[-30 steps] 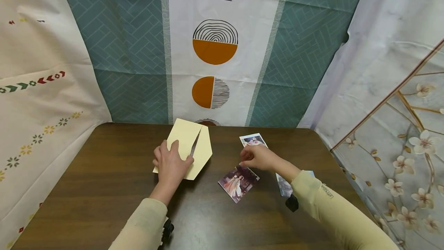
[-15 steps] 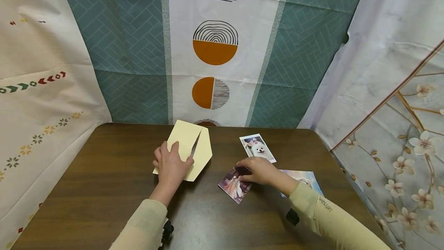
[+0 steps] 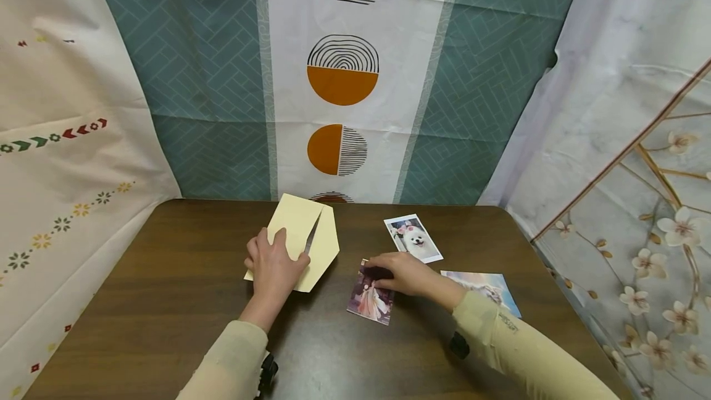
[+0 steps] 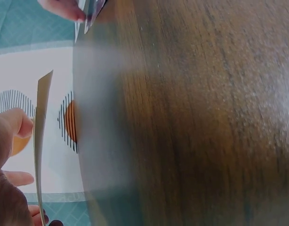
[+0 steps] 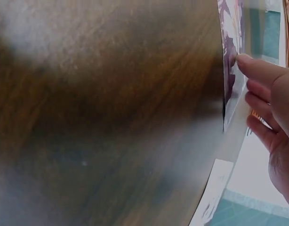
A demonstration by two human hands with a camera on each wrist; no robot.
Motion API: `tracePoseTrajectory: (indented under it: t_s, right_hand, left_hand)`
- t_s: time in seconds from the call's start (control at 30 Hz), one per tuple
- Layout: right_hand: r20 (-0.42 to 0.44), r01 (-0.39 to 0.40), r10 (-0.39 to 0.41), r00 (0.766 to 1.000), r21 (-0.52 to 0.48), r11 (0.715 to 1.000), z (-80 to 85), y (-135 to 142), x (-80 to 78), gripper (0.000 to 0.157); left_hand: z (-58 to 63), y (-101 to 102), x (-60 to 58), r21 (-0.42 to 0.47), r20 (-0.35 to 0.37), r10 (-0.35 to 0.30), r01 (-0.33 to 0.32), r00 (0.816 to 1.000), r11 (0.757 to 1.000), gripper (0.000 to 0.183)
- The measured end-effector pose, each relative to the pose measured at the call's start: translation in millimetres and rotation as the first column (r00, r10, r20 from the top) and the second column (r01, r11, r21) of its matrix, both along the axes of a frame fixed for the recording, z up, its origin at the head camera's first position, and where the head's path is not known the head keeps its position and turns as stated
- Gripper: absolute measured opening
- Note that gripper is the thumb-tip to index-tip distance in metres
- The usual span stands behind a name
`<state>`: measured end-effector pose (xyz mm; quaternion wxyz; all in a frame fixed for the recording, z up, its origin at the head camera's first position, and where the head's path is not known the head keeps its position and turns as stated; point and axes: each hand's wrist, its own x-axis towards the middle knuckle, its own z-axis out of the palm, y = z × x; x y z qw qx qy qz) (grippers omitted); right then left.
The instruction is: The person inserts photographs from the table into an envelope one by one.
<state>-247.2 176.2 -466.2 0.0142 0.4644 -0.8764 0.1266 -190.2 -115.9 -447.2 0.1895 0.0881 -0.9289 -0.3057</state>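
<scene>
The left hand point(image 3: 273, 267) grips a cream envelope point(image 3: 295, 218); right of it, the right hand point(image 3: 404, 273) pinches and partly covers a purple photo point(image 3: 371, 304). A dog photo point(image 3: 415, 239) and pale-blue picture point(image 3: 491, 286) lie farther right of the envelope.

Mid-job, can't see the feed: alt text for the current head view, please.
The right hand holds a purple print of a figure in a long gown, while the left hand grips a cream envelope, over a dark wooden table. A white-dog photo lies beyond the right hand; a pastel blue print lies partly behind the right sleeve.
</scene>
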Motion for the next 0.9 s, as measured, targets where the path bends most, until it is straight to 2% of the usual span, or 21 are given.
tracePoseTrajectory:
  t_s: [0.17,0.3,0.43,0.5,0.7,0.9]
  right_hand:
    - [0.073,0.042,-0.034,0.997,-0.116,0.992,3.8,7.0,1.3,0.042]
    - [0.156,0.145,-0.116,0.981,-0.187,0.972,5.2,22.7,3.4,0.043]
    - [0.214,0.238,-0.193,0.958,-0.211,0.948,4.1,36.9,11.6,0.040]
    - [0.182,0.237,-0.202,0.962,-0.195,0.952,3.5,41.0,18.6,0.039]
    - [0.012,0.161,-0.161,0.987,-0.108,0.981,-0.4,39.5,35.5,0.040]
    - [-0.040,0.168,-0.170,0.985,-0.045,0.985,-6.6,33.2,36.6,0.041]
  left_hand:
    - [-0.7,-0.5,-0.5,-0.002,0.001,-0.005,0.005,1.000,1.000,0.066]
    - [0.3,-1.9,-1.2,-0.008,0.005,-0.004,0.004,1.000,1.000,0.066]
    - [1.6,-3.5,-1.8,-0.005,0.014,-0.005,0.005,1.000,1.000,0.066]
    - [2.2,-3.8,-1.9,0.000,0.018,-0.007,0.007,1.000,1.000,0.066]
    - [3.4,-3.6,-1.8,0.004,0.019,-0.008,0.008,1.000,1.000,0.066]
    - [2.1,-2.0,-1.8,0.006,0.021,-0.018,0.018,1.000,1.000,0.067]
